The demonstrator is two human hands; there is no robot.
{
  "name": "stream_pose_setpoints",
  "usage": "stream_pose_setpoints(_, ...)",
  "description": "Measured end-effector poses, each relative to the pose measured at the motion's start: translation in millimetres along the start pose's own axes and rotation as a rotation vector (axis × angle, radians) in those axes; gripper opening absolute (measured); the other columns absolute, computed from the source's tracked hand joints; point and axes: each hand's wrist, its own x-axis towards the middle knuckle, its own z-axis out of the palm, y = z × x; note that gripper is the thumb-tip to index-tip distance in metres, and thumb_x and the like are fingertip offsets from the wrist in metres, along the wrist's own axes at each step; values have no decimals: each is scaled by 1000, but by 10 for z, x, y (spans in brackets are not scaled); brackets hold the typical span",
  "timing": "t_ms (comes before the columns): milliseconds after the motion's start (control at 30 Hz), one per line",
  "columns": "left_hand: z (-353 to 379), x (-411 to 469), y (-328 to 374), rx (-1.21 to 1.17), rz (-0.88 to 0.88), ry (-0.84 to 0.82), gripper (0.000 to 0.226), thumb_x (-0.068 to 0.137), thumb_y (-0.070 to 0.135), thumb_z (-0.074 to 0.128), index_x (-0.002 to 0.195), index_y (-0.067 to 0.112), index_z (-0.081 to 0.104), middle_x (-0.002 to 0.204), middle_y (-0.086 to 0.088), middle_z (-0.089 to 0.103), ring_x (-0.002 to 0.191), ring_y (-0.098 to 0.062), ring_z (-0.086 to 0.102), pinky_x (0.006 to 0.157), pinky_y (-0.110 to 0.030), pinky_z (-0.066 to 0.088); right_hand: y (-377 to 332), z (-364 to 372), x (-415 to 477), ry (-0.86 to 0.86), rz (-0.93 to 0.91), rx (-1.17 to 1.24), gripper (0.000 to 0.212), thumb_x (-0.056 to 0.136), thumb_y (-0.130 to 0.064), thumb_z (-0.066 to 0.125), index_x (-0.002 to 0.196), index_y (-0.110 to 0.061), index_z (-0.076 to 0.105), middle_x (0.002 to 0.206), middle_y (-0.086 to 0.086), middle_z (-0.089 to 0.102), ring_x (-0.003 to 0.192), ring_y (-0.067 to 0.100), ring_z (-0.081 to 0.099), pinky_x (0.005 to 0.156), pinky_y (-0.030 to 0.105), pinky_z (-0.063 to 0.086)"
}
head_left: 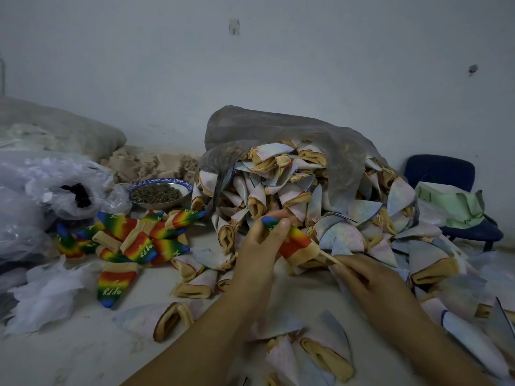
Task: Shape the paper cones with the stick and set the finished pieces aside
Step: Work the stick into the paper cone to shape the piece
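Wall (306, 65) of pale grey plaster backs your dusty white surface (83, 352). On it a grey mesh sack (278, 129) spills pale folded paper cones (278, 190). A dark blue chair (437, 168) stands at the right. A pile of rainbow-striped paper cones (133, 240) lies at the left, near a blue-rimmed bowl (160, 193). Your left hand (256, 252) grips one rainbow cone (289, 240) by its blue tip. Your right hand (370, 277) pinches the thin wooden stick (330, 257), which is poked into the cone's tan mouth.

left grip (259, 246) pinches cone (296, 242) | right grip (367, 277) pinches stick (328, 257) | forearms extended forward
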Motion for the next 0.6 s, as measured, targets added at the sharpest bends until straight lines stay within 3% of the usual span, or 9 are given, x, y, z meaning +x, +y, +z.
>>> stream_pose_setpoints(67, -12, 14, 10, -19, -15, -14, 30, 93, 44, 52, 116, 31, 67, 110, 7, 73, 100, -10, 70, 57, -13, 51, 37, -1, 4, 22, 19, -47, 22, 93, -33, 50, 107, -33, 66, 91, -13, 63, 87, 4, 56, 75, 25, 46)
stream_pose_setpoints(133, -24, 27, -10, -4, -21, -19, 34, 94, 47, 47, 116, 31, 67, 110, 4, 74, 103, -12, 70, 63, -17, 52, 45, -1, 10, 40, 21, -65, 22, 93, -30, 51, 109, -29, 67, 92, -9, 64, 86, 7, 57, 74, 26, 46)
stream_pose_setpoints(300, -55, 58, -67, -13, -45, -14, 34, 85, 52, 55, 98, 27, 74, 104, -5, 75, 101, -18, 71, 74, -20, 55, -60, 13, -1, -31, 45, 142, 20, 92, -30, 51, 90, -48, 59, 80, -30, 63, 86, -11, 55, 71, 5, 39)
stream_pose_setpoints(367, -103, 81, -86, 108, -72, 0, 28, 83, 57, 57, 85, 35, 74, 89, 7, 76, 83, -10, 70, 66, -20, 52, -70, 33, 11, -62, 58, 128, 21, 93, -32, 49, 87, -50, 55, 83, -38, 59, 86, -11, 53, 71, 5, 38)
stream_pose_setpoints(433, -153, 110, -119, 343, -82, 6, 28, 87, 53, 58, 77, 32, 72, 65, 13, 67, 62, -5, 61, 55, -18, 46, -17, 45, 18, -61, 50, 42, 17, 94, -34, 47, 87, -48, 54, 76, -28, 60, 82, -8, 53, 67, 8, 38)
stream_pose_setpoints(533, -251, 203, -129, 513, -66, 122, 30, 96, 46, 54, 93, 20, 69, 80, -2, 70, 67, -12, 64, 63, -27, 53, 107, 2, -5, -98, 72, -148, 15, 94, -40, 45, 82, -47, 48, 68, -17, 55, 68, 1, 53, 58, 14, 36)
stream_pose_setpoints(600, -396, 276, -5, 209, -52, 328, 37, 100, 46, 47, 108, 15, 65, 87, -3, 67, 60, -3, 61, 52, -17, 48, 181, -70, -1, -4, 139, -191, 15, 92, -44, 45, 78, -43, 48, 66, -13, 56, 64, 5, 54, 57, 15, 38)
